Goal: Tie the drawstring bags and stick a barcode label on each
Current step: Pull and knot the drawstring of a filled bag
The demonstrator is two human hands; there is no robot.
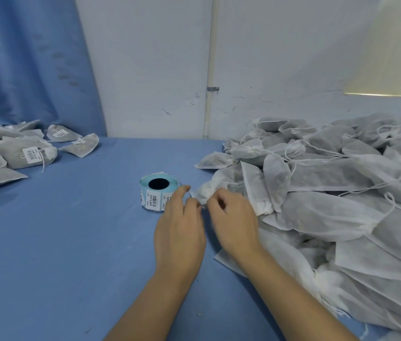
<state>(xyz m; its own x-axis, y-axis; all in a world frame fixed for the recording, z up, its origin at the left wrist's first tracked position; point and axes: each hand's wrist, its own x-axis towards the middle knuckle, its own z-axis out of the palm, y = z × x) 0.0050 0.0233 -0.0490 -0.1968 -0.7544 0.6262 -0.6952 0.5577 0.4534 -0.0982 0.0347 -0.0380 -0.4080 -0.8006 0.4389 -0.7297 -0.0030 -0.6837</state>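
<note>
A blue table [71, 242] fills the lower view, backed by a white wall and a blue curtain. On its right side lies a big heap of grey-white drawstring bags [342, 180], loose cords trailing over them. At the far left sits a smaller pile of labelled bags [17, 151], each with a barcode sticker showing.

At the heap's near-left edge one bag [205, 191] pokes out, its bunched white neck pointing toward the table's middle. Just left of that neck stands the label roll [158, 193], blue-backed, with printed barcode labels on its side.

Both hands meet at that neck. The left hand [179, 230] lies between roll and bag, forefinger raised, the other fingers curled. The right hand [233, 217] lies partly over the bag, fingers curled inward. Between their fingertips runs the thin white drawstring [202, 205], which both appear to pinch; blur hides the exact grip.
</note>
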